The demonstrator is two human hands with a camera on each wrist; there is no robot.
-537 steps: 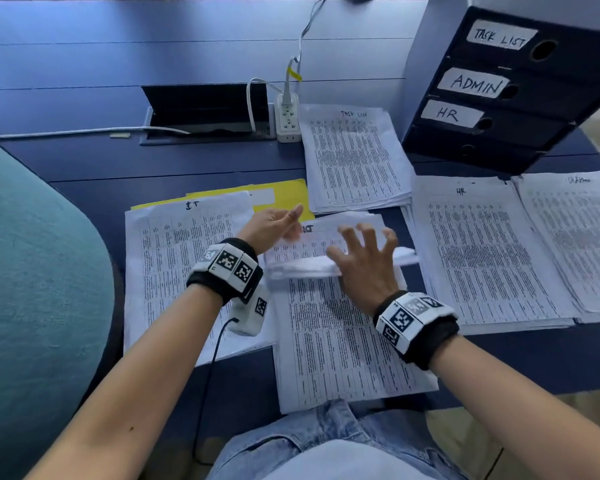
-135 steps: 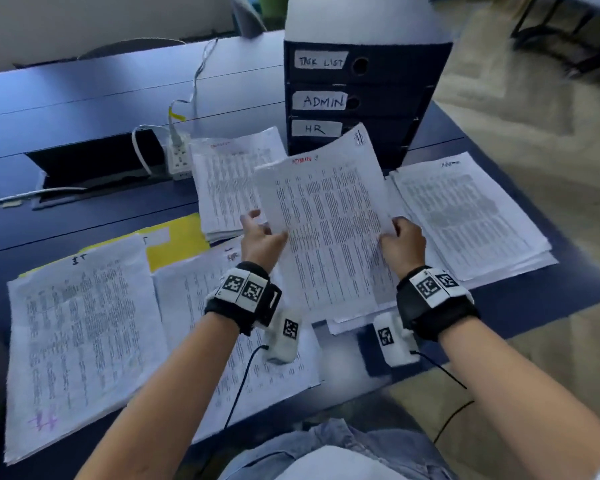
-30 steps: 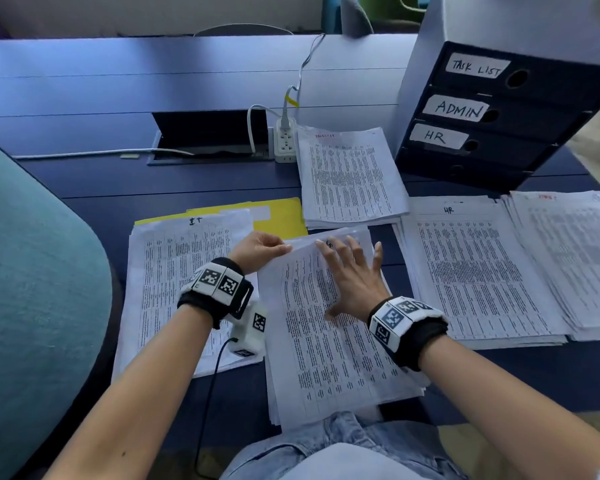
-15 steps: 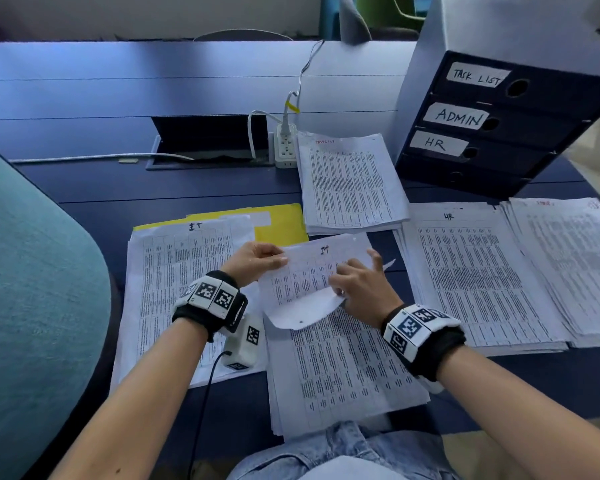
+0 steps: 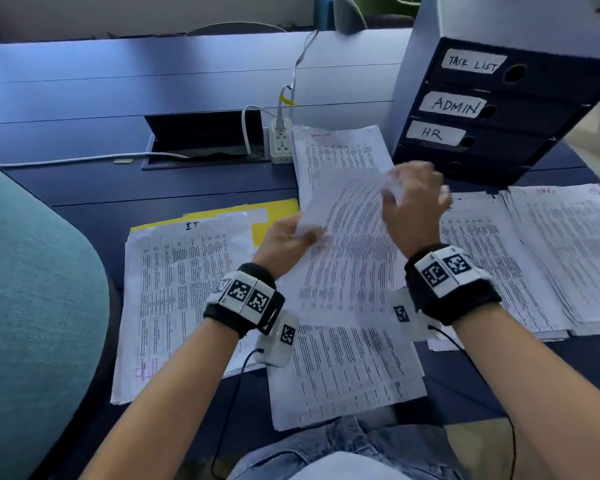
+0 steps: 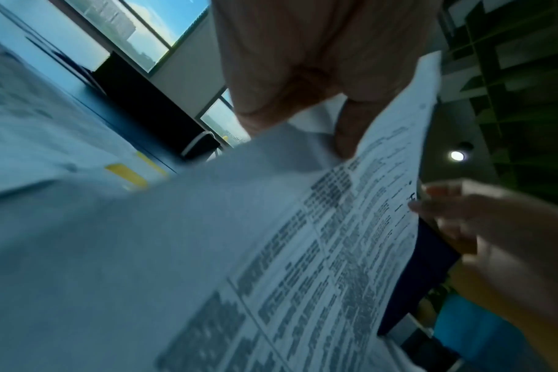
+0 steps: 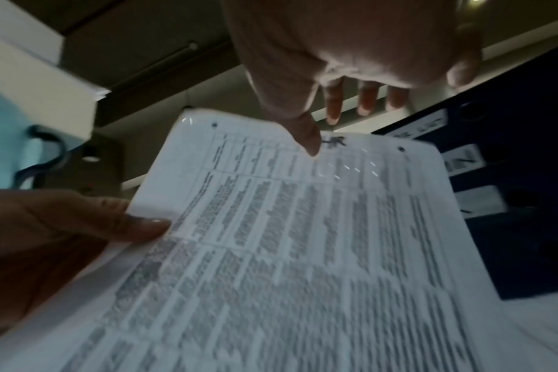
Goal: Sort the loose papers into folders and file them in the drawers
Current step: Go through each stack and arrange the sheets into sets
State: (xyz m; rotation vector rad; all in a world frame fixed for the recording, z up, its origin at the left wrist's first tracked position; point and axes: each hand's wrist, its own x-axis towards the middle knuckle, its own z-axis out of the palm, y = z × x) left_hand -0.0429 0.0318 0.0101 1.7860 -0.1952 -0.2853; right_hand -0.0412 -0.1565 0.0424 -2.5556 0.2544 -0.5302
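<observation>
Both hands hold one printed sheet (image 5: 347,265) tilted above the loose stack (image 5: 347,372) at the desk's near edge. My left hand (image 5: 302,233) pinches its left edge between thumb and fingers (image 6: 344,136). My right hand (image 5: 392,188) grips its top edge, thumb (image 7: 309,141) on the printed face and fingers behind. The sheet (image 7: 303,239) carries a handwritten mark at its top, too blurred to read. Sorted piles lie around: IT (image 5: 184,289) on a yellow folder (image 5: 274,216), task list (image 5: 340,150), HR (image 5: 492,265) and one more (image 5: 568,244). The dark drawer unit (image 5: 499,109) has its drawers closed.
A power strip (image 5: 280,142) with cables and an open cable hatch (image 5: 201,140) sit at the desk's middle. A teal chair back (image 5: 32,306) fills the left side. My other hand shows in each wrist view, the right hand (image 6: 462,221) and the left thumb (image 7: 134,224).
The top sheet, half peeled back a moment ago, is now lifted off the stack. My right hand has risen and gone right to its top edge. The left hand keeps its pinch.
</observation>
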